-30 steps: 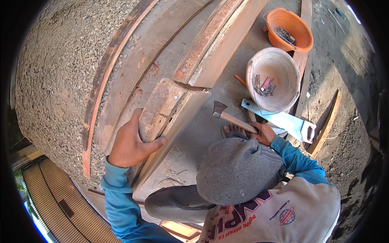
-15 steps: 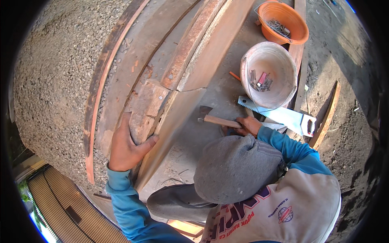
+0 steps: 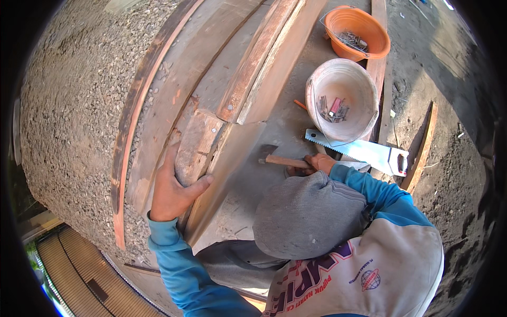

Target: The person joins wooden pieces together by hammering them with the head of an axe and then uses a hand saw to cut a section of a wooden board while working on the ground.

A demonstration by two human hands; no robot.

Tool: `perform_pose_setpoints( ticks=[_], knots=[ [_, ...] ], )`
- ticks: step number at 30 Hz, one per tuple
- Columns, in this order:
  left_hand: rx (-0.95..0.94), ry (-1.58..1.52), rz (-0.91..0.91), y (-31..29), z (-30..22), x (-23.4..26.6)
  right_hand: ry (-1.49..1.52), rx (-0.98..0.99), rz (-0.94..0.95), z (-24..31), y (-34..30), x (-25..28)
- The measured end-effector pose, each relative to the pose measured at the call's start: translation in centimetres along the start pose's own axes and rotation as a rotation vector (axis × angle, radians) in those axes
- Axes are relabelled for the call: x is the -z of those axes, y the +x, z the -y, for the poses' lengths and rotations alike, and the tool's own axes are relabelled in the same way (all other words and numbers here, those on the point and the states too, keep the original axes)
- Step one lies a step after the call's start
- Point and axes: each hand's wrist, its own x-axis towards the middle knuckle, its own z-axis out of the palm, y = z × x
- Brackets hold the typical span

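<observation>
My left hand (image 3: 178, 191) spans the near end of a rough wooden beam (image 3: 196, 138), its thumb on the right edge and fingers along the left side. Nail heads dot this beam, and it butts against a longer beam (image 3: 260, 58) beyond. A wide upright board (image 3: 224, 171) runs along the right of both. My right hand (image 3: 318, 163) is closed round the wooden handle of a hatchet (image 3: 288, 160) beside my bent knee. The dark hatchet head points left, toward the board but apart from it. Part of the handle is hidden by my fingers.
A handsaw (image 3: 364, 152) lies just beyond my right hand. Next to it stands a whitish bucket (image 3: 346, 95) with nails and a small red pack, then an orange bucket (image 3: 359, 34) of nails. A curved timber strip (image 3: 129, 127) borders gravel (image 3: 79, 105) at left. A loose wood strip (image 3: 422, 150) lies right.
The view has shifted slightly, so the buckets and saw appear a little further left. Both hands keep their holds on the beam and the hatchet.
</observation>
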Motion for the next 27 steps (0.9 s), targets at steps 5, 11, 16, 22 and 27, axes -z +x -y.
perform_pose_setpoints(
  ticks=[5,11,16,22,27],
  knots=[
    [0.022,0.015,-0.019,-0.3,-0.1,-0.1,-0.052,-0.096,-0.127,0.6,-1.3,1.8],
    [0.021,0.048,-0.040,-0.4,0.2,-0.3,0.419,-0.227,-0.410,3.1,-8.7,5.5],
    [-0.010,0.025,-0.029,-0.5,0.5,-0.1,0.545,-0.097,-0.525,5.2,-10.3,6.7],
    [-0.147,0.038,-0.052,-0.3,0.6,-0.6,0.483,-0.078,-0.530,5.3,-9.9,7.5],
    [-0.347,0.226,-0.167,4.3,-2.9,-2.0,0.479,-0.043,-0.539,5.0,-8.6,7.9]
  ],
)
